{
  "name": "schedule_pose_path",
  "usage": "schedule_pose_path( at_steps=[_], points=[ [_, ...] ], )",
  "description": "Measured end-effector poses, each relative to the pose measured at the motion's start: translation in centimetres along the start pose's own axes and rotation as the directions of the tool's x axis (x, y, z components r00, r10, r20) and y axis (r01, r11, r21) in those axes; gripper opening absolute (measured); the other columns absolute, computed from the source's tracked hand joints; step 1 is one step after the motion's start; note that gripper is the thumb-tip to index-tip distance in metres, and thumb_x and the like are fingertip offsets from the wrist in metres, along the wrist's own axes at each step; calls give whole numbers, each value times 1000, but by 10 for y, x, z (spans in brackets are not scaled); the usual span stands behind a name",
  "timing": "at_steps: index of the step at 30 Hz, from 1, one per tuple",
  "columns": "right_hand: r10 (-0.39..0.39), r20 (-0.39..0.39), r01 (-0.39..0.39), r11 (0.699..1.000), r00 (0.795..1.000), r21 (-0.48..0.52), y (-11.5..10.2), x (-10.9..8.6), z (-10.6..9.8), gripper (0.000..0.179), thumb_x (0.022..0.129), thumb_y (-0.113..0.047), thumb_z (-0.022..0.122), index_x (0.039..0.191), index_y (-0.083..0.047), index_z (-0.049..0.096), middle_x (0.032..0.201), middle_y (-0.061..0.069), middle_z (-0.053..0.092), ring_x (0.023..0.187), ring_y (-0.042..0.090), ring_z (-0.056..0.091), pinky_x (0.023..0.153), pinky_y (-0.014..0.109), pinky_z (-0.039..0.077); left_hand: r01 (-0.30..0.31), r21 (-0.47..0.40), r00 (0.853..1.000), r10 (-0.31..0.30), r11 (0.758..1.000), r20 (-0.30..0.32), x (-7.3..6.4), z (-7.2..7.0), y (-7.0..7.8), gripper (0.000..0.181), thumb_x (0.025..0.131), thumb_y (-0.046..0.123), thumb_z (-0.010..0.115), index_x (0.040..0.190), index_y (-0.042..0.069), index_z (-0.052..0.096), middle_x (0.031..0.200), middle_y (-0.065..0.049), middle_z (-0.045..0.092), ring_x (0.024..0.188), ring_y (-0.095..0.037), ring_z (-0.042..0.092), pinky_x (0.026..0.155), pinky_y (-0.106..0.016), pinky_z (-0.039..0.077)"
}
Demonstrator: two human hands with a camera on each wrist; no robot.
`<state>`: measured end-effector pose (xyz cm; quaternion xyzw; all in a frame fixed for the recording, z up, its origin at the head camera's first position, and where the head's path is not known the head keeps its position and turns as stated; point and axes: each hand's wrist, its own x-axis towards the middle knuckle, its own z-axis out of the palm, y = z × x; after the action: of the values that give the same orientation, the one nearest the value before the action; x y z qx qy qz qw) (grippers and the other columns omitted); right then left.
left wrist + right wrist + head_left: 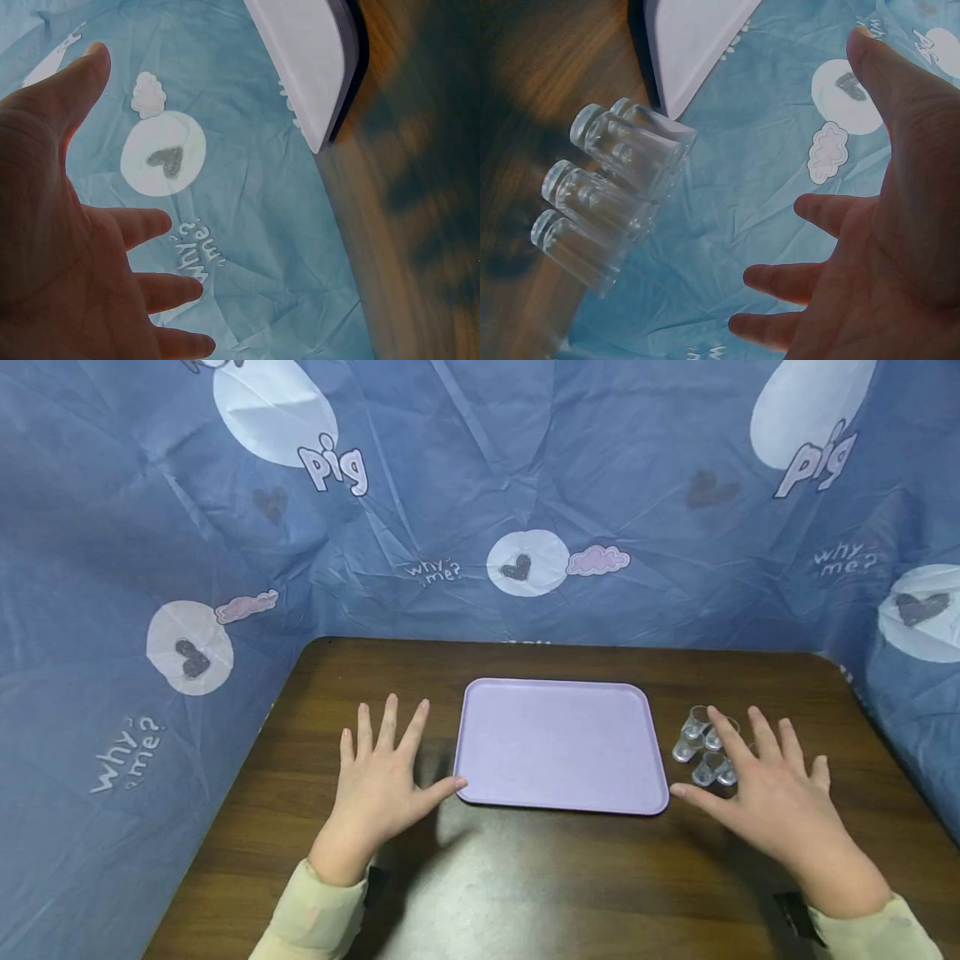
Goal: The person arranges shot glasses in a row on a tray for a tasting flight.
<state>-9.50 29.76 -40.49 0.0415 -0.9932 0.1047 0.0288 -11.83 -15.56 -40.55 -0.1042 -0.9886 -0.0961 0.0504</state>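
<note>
A pale purple rectangular tray [558,745] lies flat on the dark wooden table, bare on top. My left hand [381,789], fingers spread, hovers left of it, the thumb tip overlapping its lower left corner in the head view. To the right, my right hand [783,806] is spread too and holds nothing; its thumb points at the tray's lower right corner. Several small clear shot glasses [688,746] stand upright in a cluster between tray and right hand, partly hidden by its fingers. In the right wrist view the glasses [630,150] show thick bases, apart from the hand.
The wooden table [510,885] has rounded far corners. Behind it and along both sides hangs a creased blue cloth [450,468] printed with hearts, clouds and words. Pale sleeves [311,914] cover both forearms, with a dark strap at each wrist.
</note>
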Motion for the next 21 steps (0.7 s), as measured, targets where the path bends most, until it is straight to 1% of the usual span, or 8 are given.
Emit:
schedule_pose_path(
  at_steps=[4,6,8,10,14,16,18,21],
  points=[
    [4,-3,-4,1000,1000,4,1,-1,1,113,79,-80,63,165,-25,14,159,35,14,141,62,5,91,87,7,-5,-8,1000,5,1000,18,0,0,0,114,77,88,54,164,23,20,166,-22,13,146,-54,4,110,-71,12],
    [3,-13,-3,1000,1000,14,2,-2,0,113,79,-79,65,165,-25,14,159,35,14,141,62,5,91,87,7,-8,-28,999,9,1000,35,1,0,0,115,77,88,54,165,22,19,166,-22,12,147,-54,4,110,-71,12],
    [1,-23,0,1000,1000,26,3,-2,-1,113,79,-78,66,165,-25,15,159,35,14,141,62,5,92,87,7,-14,-66,998,18,998,53,1,0,-1,116,77,87,55,165,21,17,166,-22,11,147,-54,4,111,-70,11],
    [2,-27,0,999,1000,49,6,-2,-2,112,80,-75,68,165,-24,14,159,35,14,142,62,5,93,87,5,-29,-129,997,38,991,66,2,1,-2,117,78,84,60,165,18,16,165,-23,11,146,-54,5,113,-68,13],
    [16,-31,-13,994,999,109,16,-1,-5,109,83,-69,70,165,-23,13,159,36,13,142,62,4,94,86,2,-74,-279,992,99,958,77,7,2,-1,119,78,71,74,163,9,18,164,-25,15,146,-52,10,116,-60,15],
    [27,-31,-22,990,999,137,23,-1,-6,107,86,-65,70,165,-22,12,159,37,13,142,62,4,95,86,4,-88,-328,989,121,941,84,10,3,1,121,77,65,79,162,6,19,163,-25,17,147,-49,13,116,-57,16],
    [35,-33,-29,987,999,158,30,-1,-7,104,89,-61,69,165,-20,11,158,38,14,140,64,7,91,87,9,-86,-360,987,130,929,99,14,6,3,123,75,59,85,161,2,19,163,-26,20,148,-45,15,117,-55,15],
    [28,-34,-21,980,999,197,42,-1,-9,99,94,-53,67,165,-14,9,157,39,15,137,66,13,90,85,15,-67,-406,983,131,911,132,20,11,4,125,72,50,90,160,-1,19,162,-26,22,147,-44,20,116,-54,20]
  ],
)
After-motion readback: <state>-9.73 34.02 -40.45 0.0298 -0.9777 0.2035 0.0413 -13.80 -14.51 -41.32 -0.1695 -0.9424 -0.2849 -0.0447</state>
